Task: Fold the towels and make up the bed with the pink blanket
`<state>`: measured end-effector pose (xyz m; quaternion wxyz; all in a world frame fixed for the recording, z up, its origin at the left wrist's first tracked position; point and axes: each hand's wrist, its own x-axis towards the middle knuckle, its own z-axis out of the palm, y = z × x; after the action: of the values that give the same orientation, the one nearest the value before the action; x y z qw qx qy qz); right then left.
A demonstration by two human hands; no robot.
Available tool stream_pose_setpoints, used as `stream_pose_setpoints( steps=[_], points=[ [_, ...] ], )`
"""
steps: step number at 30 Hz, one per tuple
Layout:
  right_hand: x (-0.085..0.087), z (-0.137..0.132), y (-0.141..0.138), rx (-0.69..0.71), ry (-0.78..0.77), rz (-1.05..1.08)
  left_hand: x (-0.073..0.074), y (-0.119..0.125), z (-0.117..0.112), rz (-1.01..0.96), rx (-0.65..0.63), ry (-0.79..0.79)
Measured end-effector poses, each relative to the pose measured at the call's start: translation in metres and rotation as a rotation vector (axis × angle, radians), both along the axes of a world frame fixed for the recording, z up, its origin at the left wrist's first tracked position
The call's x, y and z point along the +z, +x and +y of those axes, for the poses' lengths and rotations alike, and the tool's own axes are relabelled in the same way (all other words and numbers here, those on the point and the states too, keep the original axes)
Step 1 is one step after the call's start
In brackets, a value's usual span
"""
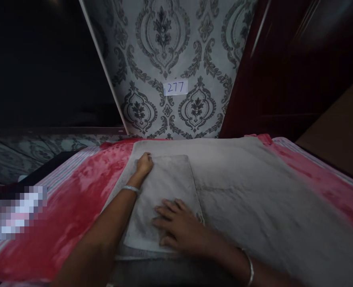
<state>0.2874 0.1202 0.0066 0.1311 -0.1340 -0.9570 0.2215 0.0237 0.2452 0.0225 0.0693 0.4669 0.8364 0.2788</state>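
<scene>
A folded grey towel (167, 183) lies on a larger grey cloth (254, 191) spread over a red blanket (83, 199). My left hand (144, 163) rests at the folded towel's far left corner, fingers curled down onto the fabric. My right hand (179, 225) lies flat on the towel's near part, fingers stretched out and pointing left. Both wrists wear a silver bangle.
A patterned grey wallpaper wall with a paper label reading 277 (175, 87) stands behind the bed. Dark wooden furniture (298, 71) is at the right. A dark area fills the left. A striped sheet (68, 163) edges the blanket.
</scene>
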Motion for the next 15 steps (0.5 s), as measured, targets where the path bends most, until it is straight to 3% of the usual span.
stream_pose_setpoints(
  steps=[3,6,8,10,15],
  points=[
    [0.017,0.035,-0.008,-0.114,0.038,0.079,0.016,0.0,-0.008,0.041,-0.023,0.016],
    [0.026,0.087,-0.024,-0.307,0.114,0.117,0.021,0.015,-0.031,0.193,-0.255,0.088],
    [0.024,0.121,-0.036,-0.394,0.155,0.096,0.014,0.031,-0.054,0.278,-0.461,0.081],
    [0.015,0.146,-0.046,-0.424,0.204,0.03,0.0,0.044,-0.078,0.315,-0.579,0.007],
    [-0.019,0.168,-0.054,-0.406,0.223,-0.169,-0.034,0.053,-0.116,0.417,-0.559,-0.137]
  ],
)
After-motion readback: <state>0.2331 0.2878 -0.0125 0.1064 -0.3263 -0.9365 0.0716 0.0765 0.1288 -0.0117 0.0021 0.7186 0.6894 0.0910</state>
